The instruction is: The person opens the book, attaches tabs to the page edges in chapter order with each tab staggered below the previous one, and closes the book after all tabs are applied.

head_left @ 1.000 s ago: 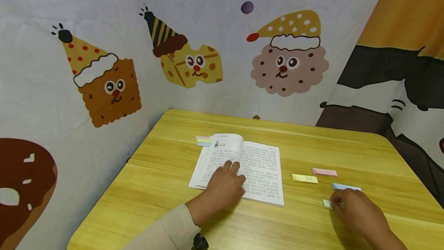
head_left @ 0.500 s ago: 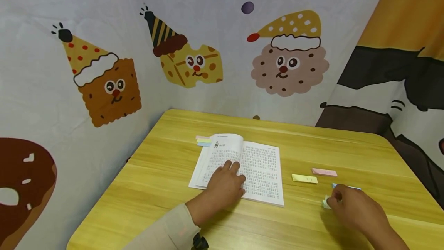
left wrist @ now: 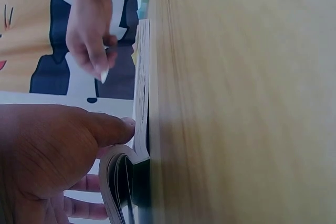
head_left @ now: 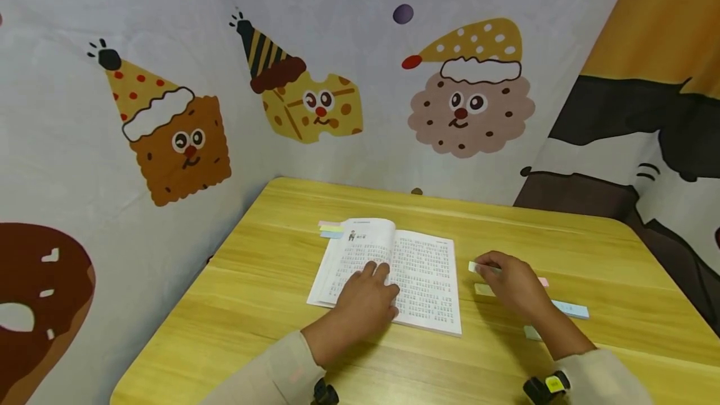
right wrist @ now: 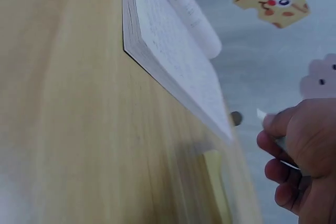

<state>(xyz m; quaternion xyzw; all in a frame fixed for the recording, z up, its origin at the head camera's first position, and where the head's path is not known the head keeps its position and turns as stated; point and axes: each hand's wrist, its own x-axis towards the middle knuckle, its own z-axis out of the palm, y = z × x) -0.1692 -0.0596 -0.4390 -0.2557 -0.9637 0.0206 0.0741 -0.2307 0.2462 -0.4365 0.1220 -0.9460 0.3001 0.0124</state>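
An open book (head_left: pixel 424 280) with printed pages lies on the table. My left hand (head_left: pixel 362 299) rests on it near the fold, fingers extended over the left page; in the left wrist view the thumb (left wrist: pixel 113 128) presses beside the curved pages. To the right of the book, my right hand (head_left: pixel 514 286) pinches a pale sticky tab (head_left: pixel 475 266) between thumb and forefinger, raised over the table. Under and around that hand lie a yellow sticky-note pad (head_left: pixel 484 290), a pink pad (head_left: pixel 543 282), a blue pad (head_left: pixel 572 309) and a green pad (head_left: pixel 532 333), each partly covered.
Pink, yellow and blue tabs (head_left: pixel 330 230) stick out from the book's upper left edge. The wooden table (head_left: pixel 270 342) ends at a cloth backdrop (head_left: pixel 337 167) printed with cartoon food. Dark straps (head_left: pixel 542 389) sit on both wrists.
My right hand has left the green pad and moved forward and left toward the book, carrying a pale tab. The blue pad shows more now. My left hand stays in place.
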